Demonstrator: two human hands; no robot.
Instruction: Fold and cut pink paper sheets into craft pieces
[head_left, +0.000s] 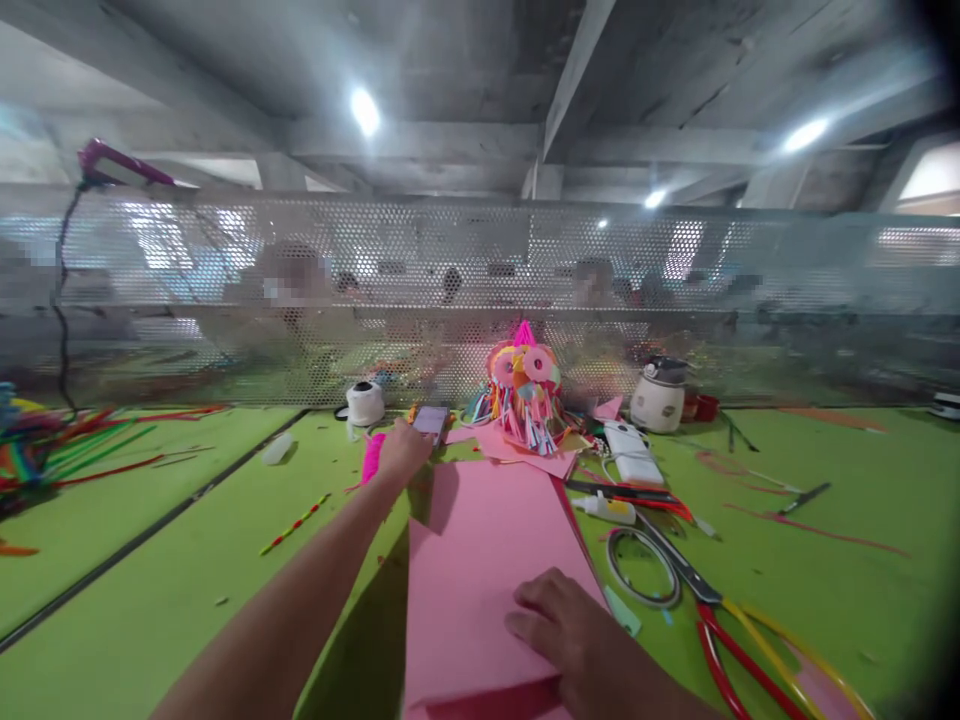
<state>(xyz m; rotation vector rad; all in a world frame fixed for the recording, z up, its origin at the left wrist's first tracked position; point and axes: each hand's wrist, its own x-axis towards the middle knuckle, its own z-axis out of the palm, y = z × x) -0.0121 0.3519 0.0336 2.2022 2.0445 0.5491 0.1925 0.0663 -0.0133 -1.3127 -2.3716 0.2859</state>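
Pink paper sheets (487, 540) lie stacked in front of me, with a fold at the near edge. My right hand (551, 620) rests on their lower right part, open, fingers slightly bent and apart. Stretched far forward, my left hand (405, 450) is beside a phone (430, 422) and a bundle of bright pink yarn (372, 458). Its fingertips are hidden, so I cannot make out whether it holds anything. Behind the sheets stands a colourful paper mask (525, 390) with round pink eyes and fringes.
On the right lie large scissors (697, 585), a tape roll (643, 567), a glue bottle (604, 508) and a white power bank (632, 452). A lidded pot (660, 394) stands behind them. A perforated metal screen (420, 340) borders the green table (810, 600); blurred people sit beyond.
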